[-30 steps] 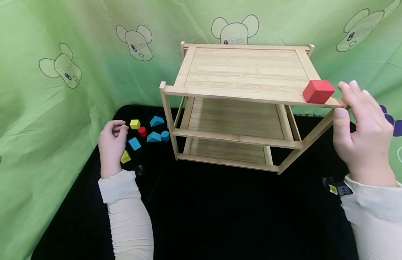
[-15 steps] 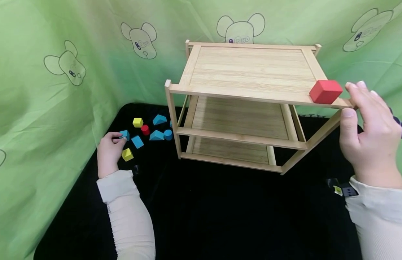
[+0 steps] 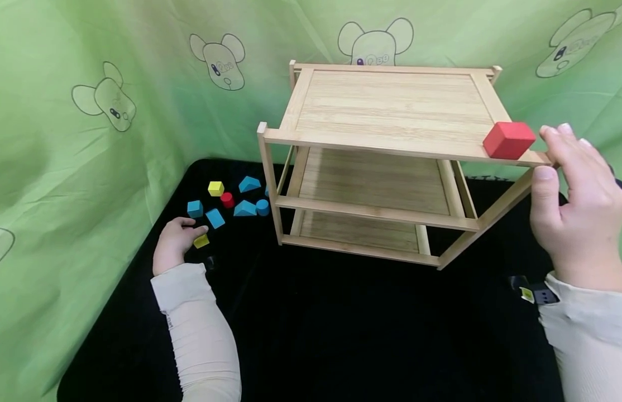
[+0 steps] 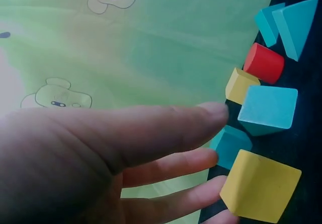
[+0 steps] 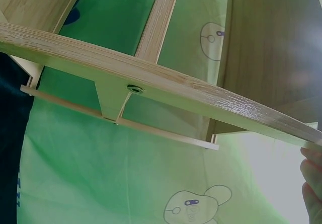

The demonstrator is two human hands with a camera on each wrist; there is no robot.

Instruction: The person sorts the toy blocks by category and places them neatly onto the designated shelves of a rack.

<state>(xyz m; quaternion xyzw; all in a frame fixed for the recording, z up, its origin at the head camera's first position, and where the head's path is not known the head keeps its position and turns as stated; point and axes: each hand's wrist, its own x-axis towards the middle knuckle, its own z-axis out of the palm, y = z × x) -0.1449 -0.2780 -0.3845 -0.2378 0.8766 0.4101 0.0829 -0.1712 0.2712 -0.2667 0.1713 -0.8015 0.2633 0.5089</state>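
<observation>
My left hand [image 3: 175, 243] is beside a yellow block [image 3: 201, 241] on the black cloth, its thumb reaching over the block in the head view. In the left wrist view the thumb [image 4: 166, 131] is apart from that yellow block, while the fingertips lie close at its side; whether they touch is unclear. A blue block [image 3: 195, 209] stands just beyond this hand, with a tilted blue block [image 3: 215, 218] to its right. At the right front corner of a wooden shelf [image 3: 391, 106], my right hand [image 3: 582, 206] rests with fairly straight fingers, near a red block [image 3: 509, 140] on top.
Beyond the left hand lie a yellow cube [image 3: 216, 188], a red cylinder [image 3: 227, 200], blue triangular blocks [image 3: 245, 209] and a blue cylinder [image 3: 263, 207], close to the shelf's left leg. A green printed curtain [image 3: 155, 111] hangs behind and at the sides.
The left hand has come away from the blue block, nearer to me, and reached the yellow block. The right hand stays at the shelf corner. The whole head view has shifted slightly.
</observation>
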